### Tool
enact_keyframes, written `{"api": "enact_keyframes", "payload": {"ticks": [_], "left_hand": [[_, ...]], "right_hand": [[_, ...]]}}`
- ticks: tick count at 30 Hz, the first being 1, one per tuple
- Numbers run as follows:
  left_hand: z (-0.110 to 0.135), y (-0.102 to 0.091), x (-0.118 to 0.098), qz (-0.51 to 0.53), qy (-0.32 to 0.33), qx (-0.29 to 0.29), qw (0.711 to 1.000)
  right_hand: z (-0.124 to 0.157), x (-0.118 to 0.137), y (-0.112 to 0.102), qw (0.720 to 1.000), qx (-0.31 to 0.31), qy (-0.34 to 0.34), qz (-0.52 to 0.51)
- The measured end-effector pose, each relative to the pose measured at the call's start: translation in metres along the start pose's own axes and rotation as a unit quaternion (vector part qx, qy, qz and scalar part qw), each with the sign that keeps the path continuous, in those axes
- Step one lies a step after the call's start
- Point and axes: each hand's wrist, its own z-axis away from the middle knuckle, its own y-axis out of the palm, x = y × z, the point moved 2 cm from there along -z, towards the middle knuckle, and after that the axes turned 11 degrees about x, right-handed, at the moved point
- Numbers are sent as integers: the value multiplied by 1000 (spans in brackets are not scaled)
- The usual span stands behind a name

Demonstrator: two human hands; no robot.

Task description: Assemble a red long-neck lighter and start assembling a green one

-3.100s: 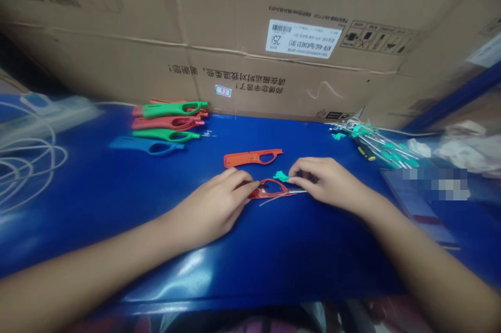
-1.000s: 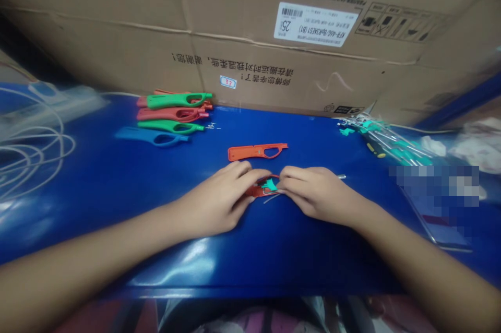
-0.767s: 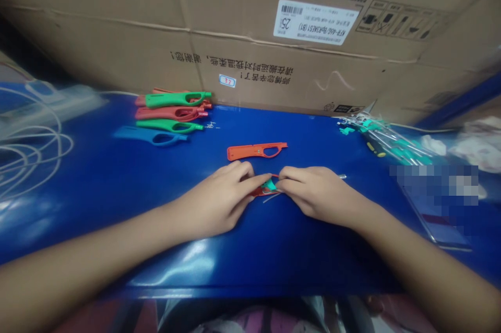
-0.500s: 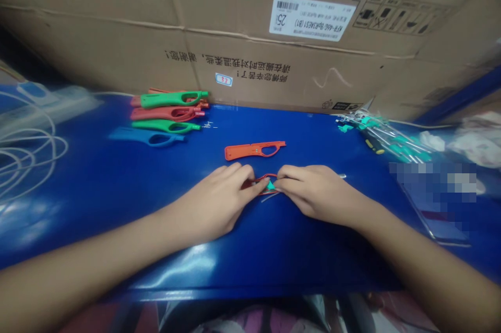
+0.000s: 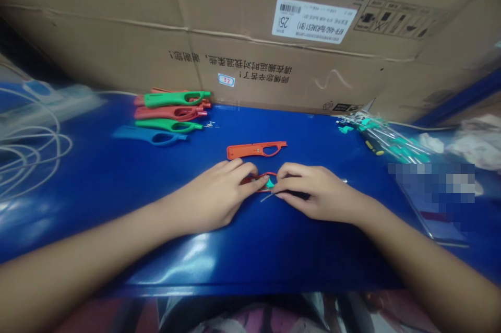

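At the middle of the table, my left hand (image 5: 217,192) is closed on a red lighter handle half (image 5: 269,174), its thumb on a small green trigger piece (image 5: 270,183). My right hand (image 5: 317,189) pinches at the right end of that handle, fingertips close to the trigger. A thin grey strip (image 5: 266,198) sticks out below those fingertips; whether they grip it or the handle is hard to tell. The metal tip of a rod (image 5: 344,181) shows behind my right hand. Just beyond both hands lies a loose orange handle half (image 5: 241,152), its hollow side up.
Green, red and blue lighter handles (image 5: 176,98) are piled at the back left. Metal rods with green parts (image 5: 391,137) and a yellow-black tool (image 5: 374,146) lie at the back right. White cable (image 5: 58,140) coils at left; a cardboard box (image 5: 136,35) walls the back.
My right fingers have shifted slightly at the trigger, the index finger and thumb now more apart. The grey strip sits a little nearer those fingertips. My left hand keeps its hold.
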Motion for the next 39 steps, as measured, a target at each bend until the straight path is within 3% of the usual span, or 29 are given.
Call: {"api": "enact_keyframes", "payload": {"ticks": [11,14,16,20,22,25,27,30,32,36,39], "left_hand": [[2,2,5,12,13,-15,1000],[1,1,6,9,17,-14,1000],[1,-1,7,19,22,-23,999],[3,-2,11,40,25,-39,998],[3,-2,12,48,29,-40,998],[2,-3,12,57,35,-40,997],[2,-4,11,59,35,-37,997],[2,-5,11,52,32,-32,998],[2,-5,10,48,32,-34,998],[3,-4,6,49,42,-47,997],[3,-2,3,51,42,-53,996]], "right_hand": [[2,0,-6,998,23,3,-58],[2,-6,-13,997,-23,5,-69],[5,-18,-23,994,-92,50,-25],[26,-64,-43,943,-201,236,119],[40,-89,-49,906,-187,338,174],[61,-118,-54,827,-137,512,187],[72,-127,-57,786,-137,579,169],[84,-130,-67,746,-163,626,158],[93,-130,-75,737,-172,635,154],[111,-133,-99,763,-166,612,127],[116,-140,-112,759,-144,625,113]]}}
